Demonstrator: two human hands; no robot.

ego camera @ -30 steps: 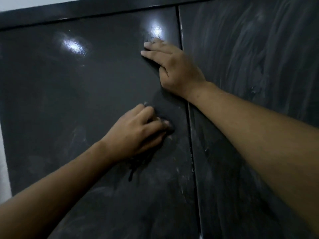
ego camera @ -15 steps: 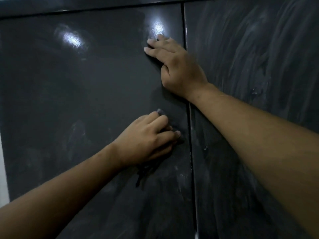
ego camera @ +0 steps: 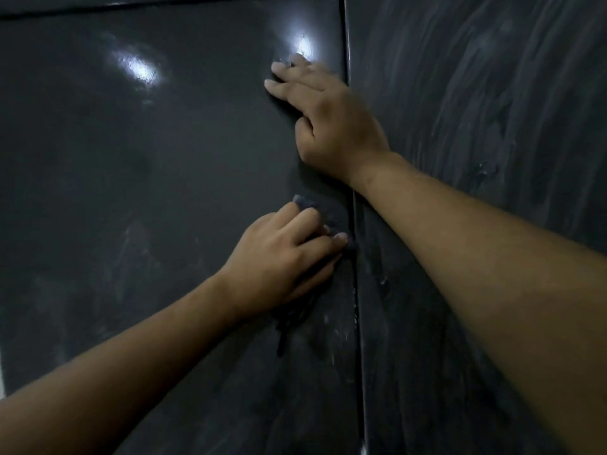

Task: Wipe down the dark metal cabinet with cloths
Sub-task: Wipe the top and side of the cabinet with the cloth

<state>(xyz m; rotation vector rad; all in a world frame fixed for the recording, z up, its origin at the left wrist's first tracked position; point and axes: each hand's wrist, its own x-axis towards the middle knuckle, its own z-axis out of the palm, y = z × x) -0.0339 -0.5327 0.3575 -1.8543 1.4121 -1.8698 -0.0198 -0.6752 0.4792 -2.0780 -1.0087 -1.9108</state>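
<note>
Reaching from 7 o'clock with left hand (ego camera: 282, 257), grip curled on cloth (ego camera: 303, 202); from 4 o'clock with right hand (ego camera: 331, 116), fingers straight, flat.

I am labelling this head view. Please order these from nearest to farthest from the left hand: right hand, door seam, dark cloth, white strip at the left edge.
1. dark cloth: under the left hand, touching it.
2. door seam: just right of its fingertips.
3. right hand: higher up, by the same seam.
4. white strip: far off, lower left edge.
</note>
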